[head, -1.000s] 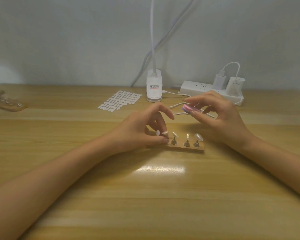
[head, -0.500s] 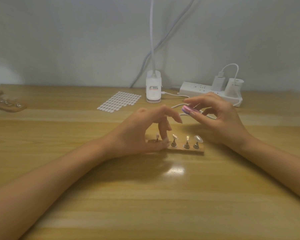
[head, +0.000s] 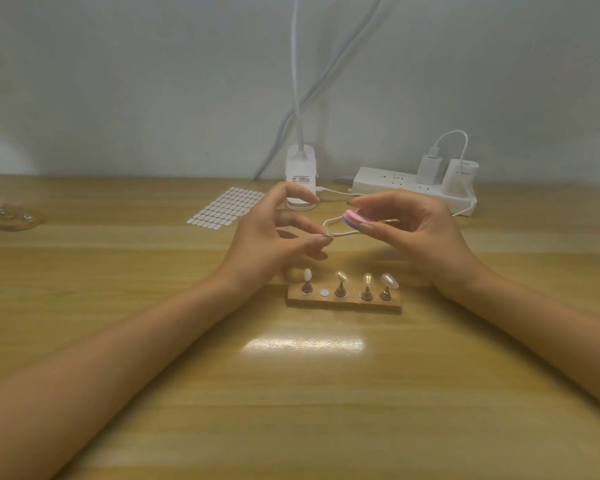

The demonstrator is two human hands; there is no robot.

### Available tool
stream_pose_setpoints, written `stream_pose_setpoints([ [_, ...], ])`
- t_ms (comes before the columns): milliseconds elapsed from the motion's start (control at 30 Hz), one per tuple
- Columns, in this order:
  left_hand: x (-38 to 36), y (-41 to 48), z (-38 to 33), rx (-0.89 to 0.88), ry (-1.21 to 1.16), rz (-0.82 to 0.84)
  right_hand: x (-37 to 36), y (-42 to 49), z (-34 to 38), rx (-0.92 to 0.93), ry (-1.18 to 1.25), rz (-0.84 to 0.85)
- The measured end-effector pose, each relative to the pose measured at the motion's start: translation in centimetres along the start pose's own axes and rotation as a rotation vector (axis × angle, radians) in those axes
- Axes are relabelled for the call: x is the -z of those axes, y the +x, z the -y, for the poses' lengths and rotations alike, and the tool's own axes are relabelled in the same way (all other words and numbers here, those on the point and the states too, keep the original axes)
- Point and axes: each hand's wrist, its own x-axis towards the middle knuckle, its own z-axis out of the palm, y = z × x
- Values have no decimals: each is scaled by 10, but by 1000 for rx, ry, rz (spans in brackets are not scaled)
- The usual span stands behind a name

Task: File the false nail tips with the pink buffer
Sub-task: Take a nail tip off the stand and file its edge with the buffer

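My right hand (head: 416, 233) grips the pink buffer (head: 355, 218), a pink and purple block, above the table. Just left of it, my left hand (head: 274, 237) pinches a small pale false nail tip (head: 325, 233) between thumb and fingertip; most of the tip is hidden by the fingers. Buffer and pinched tip are close together but apart. Below both hands lies the wooden nail holder (head: 343, 301) with several false nail tips (head: 341, 277) standing on metal pegs. One round white spot (head: 324, 292) on the holder has no peg on it.
A sheet of white adhesive tabs (head: 227, 207) lies at the back left. A white lamp base (head: 301, 178), a power strip (head: 413, 188) with chargers and a looping white cable (head: 340, 233) sit behind the hands. Another wooden holder (head: 7, 216) lies at the far left.
My left hand lifted from the holder's left end, bringing one nail tip up toward the buffer. A bare white spot now shows on the holder. My right hand stayed about where it was.
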Motion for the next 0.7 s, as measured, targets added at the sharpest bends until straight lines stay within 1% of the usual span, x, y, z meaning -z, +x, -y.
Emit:
stream_pose_setpoints([
  [133,-1,-3,-2,-32,71,6,-2,-1,0,34,-34,52],
  [233,-1,-3,-2,-26,91,-16,-6,-2,-1,118,-152,94],
  [300,-1,-3,-2,-34,122,-35,-8,-3,-1,194,-209,84],
  [400,-1,-4,-1,-59,143,-44,-12,-2,-1,278,-221,59],
  [467,-2,-4,-2,-74,141,-39,-15,-1,-1,322,-248,77],
  [533,-2,-5,-4,-80,134,-27,-15,0,-1,370,-325,93],
  [700,-3,-7,-6,-88,111,-6,-13,0,0,407,-385,67],
])
